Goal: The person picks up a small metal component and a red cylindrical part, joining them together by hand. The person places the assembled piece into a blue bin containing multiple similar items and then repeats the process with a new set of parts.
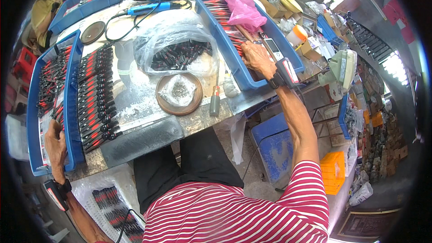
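My left hand (55, 146) reaches into the near end of a long blue tray (32, 128), its fingers curled at a loose heap of slim red-and-black pieces (54, 78); it seems closed on one of them. Right of that tray, similar red-and-black pieces (95, 101) lie in a neat stacked row. At the far right my right hand (259, 59) is inside another blue tray (245, 80), which also has red-and-black pieces (220, 13) in it. The fingers of this hand are bent and closed, and their tips are hidden, so what they hold does not show.
A clear plastic bag (166, 27) of small dark parts lies mid-table. Before it are a round wooden dish (198, 103) of tiny metal bits and a screwdriver (215, 103). Blue electric screwdrivers (153, 7) with cables lie behind. A pink bag (240, 4) covers part of the right tray.
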A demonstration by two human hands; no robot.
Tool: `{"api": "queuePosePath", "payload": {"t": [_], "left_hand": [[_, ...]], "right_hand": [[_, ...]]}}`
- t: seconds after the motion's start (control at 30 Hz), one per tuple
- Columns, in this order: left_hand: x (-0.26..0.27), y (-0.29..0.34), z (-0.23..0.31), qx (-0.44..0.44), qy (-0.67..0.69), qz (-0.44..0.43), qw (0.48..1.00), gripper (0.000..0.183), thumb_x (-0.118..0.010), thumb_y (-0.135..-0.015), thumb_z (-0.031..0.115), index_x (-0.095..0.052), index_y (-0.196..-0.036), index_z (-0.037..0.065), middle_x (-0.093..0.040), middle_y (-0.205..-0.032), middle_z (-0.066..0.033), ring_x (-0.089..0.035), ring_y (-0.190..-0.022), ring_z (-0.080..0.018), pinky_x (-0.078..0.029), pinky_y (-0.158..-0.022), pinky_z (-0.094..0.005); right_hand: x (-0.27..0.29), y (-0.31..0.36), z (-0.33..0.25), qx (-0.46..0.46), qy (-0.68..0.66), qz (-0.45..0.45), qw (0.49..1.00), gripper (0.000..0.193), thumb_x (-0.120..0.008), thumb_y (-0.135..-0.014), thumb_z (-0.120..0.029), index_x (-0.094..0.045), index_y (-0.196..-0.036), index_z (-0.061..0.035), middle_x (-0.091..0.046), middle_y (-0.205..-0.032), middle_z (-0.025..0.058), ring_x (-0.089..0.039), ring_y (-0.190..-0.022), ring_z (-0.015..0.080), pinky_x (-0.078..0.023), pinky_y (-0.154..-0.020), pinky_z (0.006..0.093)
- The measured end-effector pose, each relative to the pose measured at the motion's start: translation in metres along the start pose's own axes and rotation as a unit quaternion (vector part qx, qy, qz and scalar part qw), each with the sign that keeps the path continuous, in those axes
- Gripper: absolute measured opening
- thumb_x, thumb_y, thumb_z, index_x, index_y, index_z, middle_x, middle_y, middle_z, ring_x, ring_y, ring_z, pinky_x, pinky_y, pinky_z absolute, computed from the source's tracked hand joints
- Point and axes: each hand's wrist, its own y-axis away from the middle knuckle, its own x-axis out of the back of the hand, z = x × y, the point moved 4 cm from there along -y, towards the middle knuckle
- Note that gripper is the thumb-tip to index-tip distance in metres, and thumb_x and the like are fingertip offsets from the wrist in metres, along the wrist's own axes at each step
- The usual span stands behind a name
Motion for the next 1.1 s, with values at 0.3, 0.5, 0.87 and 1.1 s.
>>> {"api": "queuePosePath", "payload": {"t": [0.3,0.5,0.87,1.1], "left_hand": [[0.030,0.006,-0.005,0.018,0.016,0.232,0.972,0.026,-0.050,-0.091,0.003,-0.057,-0.115,-0.001,-0.063,-0.108,-0.0109,-0.059,-0.099,-0.0183,-0.044,-0.089,-0.0285],[0.054,0.022,0.044,0.035,0.105,0.247,0.963,0.030,-0.048,-0.096,0.012,-0.056,-0.125,0.007,-0.061,-0.111,-0.0048,-0.056,-0.101,-0.0126,-0.045,-0.087,-0.0265],[0.040,0.037,0.173,0.008,0.406,0.131,0.904,0.023,-0.048,-0.090,0.003,-0.057,-0.110,-0.003,-0.054,-0.088,-0.0047,-0.048,-0.083,-0.0099,-0.038,-0.073,-0.0215],[0.023,0.048,0.214,0.000,0.513,0.081,0.855,0.022,-0.047,-0.087,0.001,-0.057,-0.106,-0.002,-0.055,-0.090,-0.0070,-0.051,-0.080,-0.0106,-0.039,-0.070,-0.0210]], "right_hand": [[0.004,0.004,-0.005,0.040,0.047,-0.001,0.998,0.013,-0.060,-0.074,-0.010,-0.055,-0.082,-0.0013,-0.057,-0.083,0.0155,-0.060,-0.076,0.0355,-0.048,-0.066,0.0440],[0.007,0.013,-0.009,0.027,0.067,0.008,0.997,0.012,-0.060,-0.074,-0.009,-0.056,-0.083,-0.0021,-0.058,-0.082,0.0149,-0.061,-0.076,0.0348,-0.049,-0.065,0.0430],[0.032,0.013,-0.009,-0.055,0.080,0.047,0.994,0.011,-0.061,-0.075,-0.009,-0.059,-0.084,-0.0034,-0.060,-0.082,0.0139,-0.062,-0.075,0.0335,-0.049,-0.063,0.0412],[0.114,0.040,-0.077,-0.066,-0.106,0.229,0.965,0.009,-0.061,-0.077,-0.005,-0.060,-0.086,-0.0042,-0.059,-0.078,0.0128,-0.061,-0.070,0.0322,-0.047,-0.059,0.0392]]}}
